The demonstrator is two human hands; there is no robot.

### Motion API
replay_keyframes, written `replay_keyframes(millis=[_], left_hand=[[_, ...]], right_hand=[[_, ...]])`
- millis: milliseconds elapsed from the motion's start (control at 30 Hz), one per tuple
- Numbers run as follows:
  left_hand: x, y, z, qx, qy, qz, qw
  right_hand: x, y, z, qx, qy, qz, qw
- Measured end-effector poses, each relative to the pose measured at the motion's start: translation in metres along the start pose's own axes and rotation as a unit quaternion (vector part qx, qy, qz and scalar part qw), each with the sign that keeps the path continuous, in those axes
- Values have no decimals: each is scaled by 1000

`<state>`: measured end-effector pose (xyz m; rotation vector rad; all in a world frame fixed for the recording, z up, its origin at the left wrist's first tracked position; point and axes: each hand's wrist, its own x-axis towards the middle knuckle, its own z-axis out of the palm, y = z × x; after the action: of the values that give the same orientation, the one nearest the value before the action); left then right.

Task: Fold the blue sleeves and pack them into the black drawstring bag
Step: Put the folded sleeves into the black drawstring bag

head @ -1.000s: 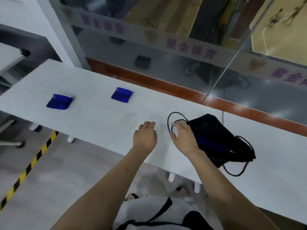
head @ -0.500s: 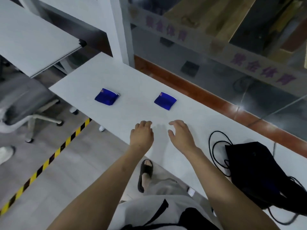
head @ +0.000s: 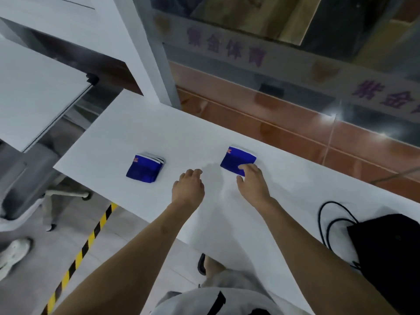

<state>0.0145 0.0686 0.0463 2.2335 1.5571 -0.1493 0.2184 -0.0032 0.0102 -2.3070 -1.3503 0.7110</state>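
1. My right hand (head: 252,184) rests fingertips on the right folded sleeve (head: 236,160), mid-table (head: 284,178) near the far edge; whether it is pinching, I cannot tell.
2. My left hand (head: 188,187) hovers, loosely curled and holding nothing, beside the left folded sleeve (head: 144,168) near the left end.
3. Risk: a one-handed lift may unfold the bundle before the black drawstring bag (head: 386,251) at the right edge.

Two folded blue fabric sleeves lie on the white tabletop (head: 141,130): one folded blue sleeve (head: 145,168) towards the left end, near the front edge, and a second folded blue sleeve (head: 236,160) further right, closer to the back edge. One black fabric drawstring bag (head: 386,248) sits at the right end by the front edge, with its looped black cord (head: 323,221) beside it. Two bare hands are over the tabletop: one left hand (head: 187,186) and one right hand (head: 252,181).
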Motion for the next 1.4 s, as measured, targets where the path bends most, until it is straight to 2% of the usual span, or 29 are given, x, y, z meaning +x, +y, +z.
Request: replay_keyframes(millis=[167,300,400,500,733,1000,1100,1233,1400], left_hand=[[40,-13,4,11,-27,2,1000],[62,-29,12,1,-44,2,999],[69,-45,16,-4,-50,1,999],[72,-66,17,-9,-51,-2,999],[83,-113,0,-7,-33,10,999],[112,-198,-30,28,-44,32,998],[129,-227,-38,36,-51,51,997],[158,-255,-43,42,-107,76,991],[184,-275,-45,85,-170,141,972]], right_hand=[[51,4,8,-50,7,24,998],[81,9,23,-103,-38,49,993],[88,8,41,-149,-71,65,984],[80,-2,60,-171,-67,69,981],[55,-50,100,-161,-76,69,982],[30,-123,154,-119,-86,113,983],[25,-144,167,-91,-56,135,985],[18,-159,177,-26,45,222,974],[14,-163,189,-4,-3,266,964]])
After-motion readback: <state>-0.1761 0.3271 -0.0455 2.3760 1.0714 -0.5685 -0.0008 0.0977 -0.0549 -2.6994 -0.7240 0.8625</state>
